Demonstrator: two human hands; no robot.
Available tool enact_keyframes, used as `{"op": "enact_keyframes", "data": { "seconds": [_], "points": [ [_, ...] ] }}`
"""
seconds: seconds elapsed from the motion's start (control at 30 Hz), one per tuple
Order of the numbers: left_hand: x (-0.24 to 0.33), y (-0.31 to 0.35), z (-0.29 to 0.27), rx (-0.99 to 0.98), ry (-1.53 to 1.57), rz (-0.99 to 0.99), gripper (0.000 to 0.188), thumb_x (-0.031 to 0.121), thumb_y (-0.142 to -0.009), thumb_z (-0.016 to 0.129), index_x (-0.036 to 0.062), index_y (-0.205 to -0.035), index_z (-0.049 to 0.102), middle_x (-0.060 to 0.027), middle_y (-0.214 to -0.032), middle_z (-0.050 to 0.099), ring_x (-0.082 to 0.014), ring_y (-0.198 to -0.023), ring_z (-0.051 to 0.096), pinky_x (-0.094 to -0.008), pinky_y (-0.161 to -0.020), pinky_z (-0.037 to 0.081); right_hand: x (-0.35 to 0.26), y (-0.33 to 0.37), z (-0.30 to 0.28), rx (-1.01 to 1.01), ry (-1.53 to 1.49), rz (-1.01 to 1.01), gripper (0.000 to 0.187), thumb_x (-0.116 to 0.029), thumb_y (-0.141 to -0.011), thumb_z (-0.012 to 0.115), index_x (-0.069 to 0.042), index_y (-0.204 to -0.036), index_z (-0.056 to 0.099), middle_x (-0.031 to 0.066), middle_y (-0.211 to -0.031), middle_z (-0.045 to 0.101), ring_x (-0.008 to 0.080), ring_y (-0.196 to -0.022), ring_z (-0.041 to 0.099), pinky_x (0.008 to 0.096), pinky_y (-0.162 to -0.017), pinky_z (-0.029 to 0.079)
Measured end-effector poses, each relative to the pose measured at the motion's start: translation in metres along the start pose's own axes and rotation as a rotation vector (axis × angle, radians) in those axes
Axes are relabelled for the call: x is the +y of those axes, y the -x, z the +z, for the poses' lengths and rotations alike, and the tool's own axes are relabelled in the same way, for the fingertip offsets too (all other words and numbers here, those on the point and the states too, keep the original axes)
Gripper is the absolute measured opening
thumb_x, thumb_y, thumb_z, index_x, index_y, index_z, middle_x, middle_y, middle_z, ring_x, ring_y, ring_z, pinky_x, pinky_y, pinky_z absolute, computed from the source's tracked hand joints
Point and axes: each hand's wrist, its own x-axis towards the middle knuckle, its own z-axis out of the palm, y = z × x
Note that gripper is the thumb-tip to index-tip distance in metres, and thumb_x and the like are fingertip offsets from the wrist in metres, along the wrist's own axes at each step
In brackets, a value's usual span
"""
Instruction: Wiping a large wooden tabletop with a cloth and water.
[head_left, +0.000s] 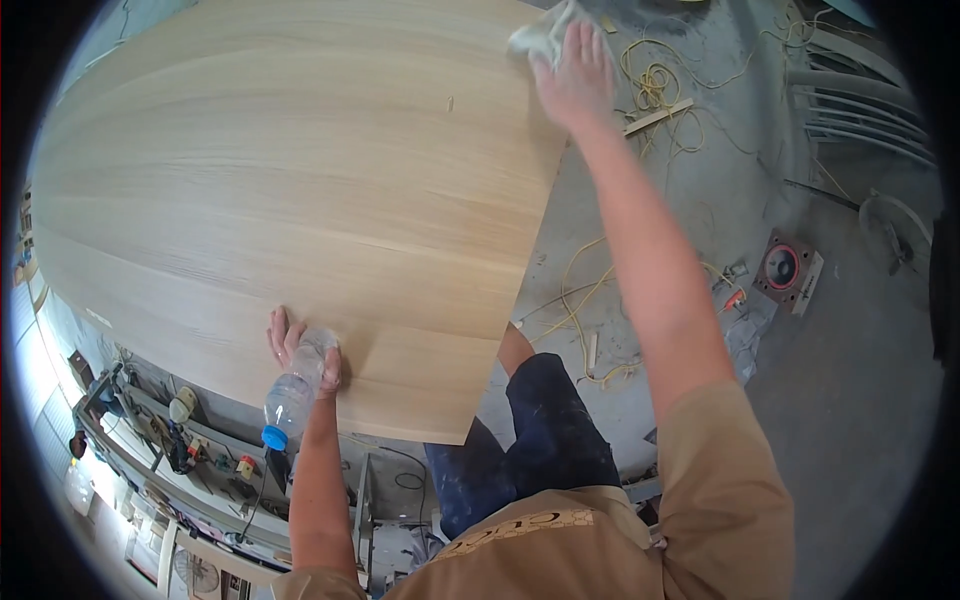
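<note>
A large light wood-grain board [330, 200] spreads before me, its right edge slanting down toward my legs. Over its near part, my left hand [303, 345] grips a clear plastic bottle [292, 398], tilted so its blue cap points down and toward me. Some fingers of that hand stretch out near the board's surface. At the far right corner of the board, my right arm is extended. Under my right hand [580, 80] is a crumpled whitish cloth [545, 36], pressed at the edge. A small mark [450, 103] shows on the board.
Yellow cord [655, 85] lies tangled on the grey floor at the right, with a wooden strip [658, 117] across it. A speaker [783, 268] stands farther right, near grey metal bars [865, 115]. A cluttered metal rack [190, 440] runs along the lower left.
</note>
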Motion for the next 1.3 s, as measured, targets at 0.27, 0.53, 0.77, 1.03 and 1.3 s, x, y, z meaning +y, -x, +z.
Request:
{"op": "enact_keyframes", "data": {
  "seconds": [0.27, 0.53, 0.77, 1.03, 1.3],
  "points": [
    [-0.006, 0.011, -0.015, 0.004, -0.038, -0.034, 0.066, 0.063, -0.091, 0.058, 0.0069, -0.125, 0.057, -0.0271, -0.154, 0.048, -0.0477, -0.146, 0.041, -0.0606, -0.121, 0.025, -0.031, 0.100, -0.009, -0.262, 0.080, -0.064, 0.088, -0.042, -0.101, 0.058, 0.004, -0.163, 0.017, 0.0238, -0.172, 0.015, 0.0363, -0.161, 0.012, 0.0486, -0.131, 0.011],
    [-0.004, 0.005, -0.015, -0.011, -0.050, -0.020, 0.063, 0.058, -0.091, 0.060, 0.0066, -0.127, 0.054, -0.0255, -0.155, 0.045, -0.0469, -0.147, 0.038, -0.0604, -0.122, 0.025, -0.019, 0.049, 0.006, -0.113, 0.067, -0.116, 0.088, -0.040, -0.099, 0.060, 0.006, -0.162, 0.020, 0.0279, -0.170, 0.019, 0.0402, -0.159, 0.016, 0.0505, -0.130, 0.013],
    [-0.002, 0.007, -0.014, -0.030, -0.044, -0.026, 0.065, 0.062, -0.091, 0.057, 0.0070, -0.125, 0.057, -0.0267, -0.154, 0.047, -0.0469, -0.146, 0.040, -0.0598, -0.121, 0.025, 0.002, 0.035, -0.006, -0.106, 0.108, -0.210, 0.084, -0.042, -0.101, 0.056, 0.004, -0.163, 0.022, 0.0245, -0.170, 0.022, 0.0376, -0.160, 0.017, 0.0500, -0.130, 0.012],
    [-0.005, 0.011, -0.017, -0.020, -0.081, -0.019, 0.065, 0.062, -0.092, 0.055, 0.0069, -0.126, 0.056, -0.0266, -0.155, 0.047, -0.0469, -0.146, 0.040, -0.0598, -0.121, 0.026, -0.058, 0.177, -0.022, -0.290, -0.031, -0.213, 0.091, -0.030, -0.092, 0.067, 0.001, -0.164, 0.022, 0.0221, -0.170, 0.024, 0.0371, -0.159, 0.020, 0.0507, -0.129, 0.016],
    [0.000, 0.001, -0.009, -0.023, -0.060, -0.001, 0.066, 0.063, -0.092, 0.056, 0.0061, -0.125, 0.057, -0.0267, -0.154, 0.047, -0.0475, -0.145, 0.040, -0.0600, -0.121, 0.027, -0.011, 0.076, -0.014, -0.137, 0.051, -0.255, 0.089, -0.036, -0.096, 0.063, -0.004, -0.166, 0.018, 0.0179, -0.172, 0.021, 0.0327, -0.161, 0.017, 0.0487, -0.130, 0.013]
  ]
}}
